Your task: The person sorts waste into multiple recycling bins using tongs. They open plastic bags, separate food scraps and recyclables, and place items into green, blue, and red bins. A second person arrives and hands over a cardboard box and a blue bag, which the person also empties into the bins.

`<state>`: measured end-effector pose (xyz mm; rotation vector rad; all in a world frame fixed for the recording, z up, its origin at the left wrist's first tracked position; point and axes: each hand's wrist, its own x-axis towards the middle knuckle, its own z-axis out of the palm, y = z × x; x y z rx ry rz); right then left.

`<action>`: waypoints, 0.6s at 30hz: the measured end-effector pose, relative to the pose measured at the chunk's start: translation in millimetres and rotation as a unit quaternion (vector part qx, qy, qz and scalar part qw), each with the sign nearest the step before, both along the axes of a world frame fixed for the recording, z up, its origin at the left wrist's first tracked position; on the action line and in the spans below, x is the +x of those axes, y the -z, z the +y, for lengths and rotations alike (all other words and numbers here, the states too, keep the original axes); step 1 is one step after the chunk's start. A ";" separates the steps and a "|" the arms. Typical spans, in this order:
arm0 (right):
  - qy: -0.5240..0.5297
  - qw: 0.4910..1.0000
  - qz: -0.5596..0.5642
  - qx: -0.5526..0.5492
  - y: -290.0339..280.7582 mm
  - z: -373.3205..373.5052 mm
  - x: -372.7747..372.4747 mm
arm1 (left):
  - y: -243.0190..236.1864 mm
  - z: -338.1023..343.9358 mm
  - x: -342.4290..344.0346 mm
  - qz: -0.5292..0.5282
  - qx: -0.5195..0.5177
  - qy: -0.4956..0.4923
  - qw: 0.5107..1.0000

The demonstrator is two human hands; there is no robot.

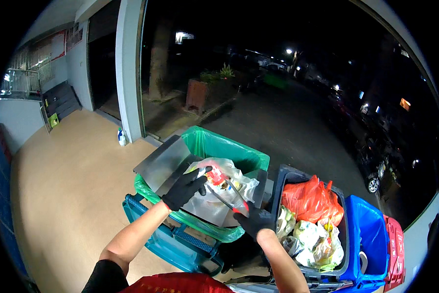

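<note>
Dark road (283,127) behind; right hand (254,220) grips tongs (221,198); left hand (185,188) touches plastic bag (248,186); cannot tell its grip.

Before us: lined bin (212,140), tray (167,163) across it, bag (247,188) over tray | our right: second bin (290,176) holding bags (310,201), then third bin (368,215) | beyond: road (288,127) | left: bottle (122,137) on floor (68,161)

The head camera looks from the near side of the green-lined bin (214,145), above it and quite close, facing down and forward; its wide round view reaches also the dark road (283,129) beyond this bin.
</note>
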<state>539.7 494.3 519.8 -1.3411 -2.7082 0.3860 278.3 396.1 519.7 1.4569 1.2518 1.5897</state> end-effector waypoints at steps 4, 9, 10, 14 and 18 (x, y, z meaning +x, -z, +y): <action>-0.022 0.991 0.029 0.132 52.5 17.8 -43.2 | -11.6 10.3 -9.4 0.012 -0.009 0.030 0.999; 0.002 0.995 -0.019 0.097 47.5 5.9 -24.2 | -1.0 10.4 -28.8 0.004 -0.033 0.012 0.999; 0.016 0.997 -0.006 0.080 45.7 1.0 -15.3 | 3.2 8.9 -30.4 -0.024 -0.031 0.015 0.999; 0.022 0.996 0.078 0.046 45.2 -10.1 30.4 | 3.7 6.6 -19.5 -0.079 -0.017 0.037 0.996; 0.044 0.976 0.186 -0.107 32.5 -28.7 56.3 | 8.2 9.7 -15.1 -0.122 -0.014 0.071 0.990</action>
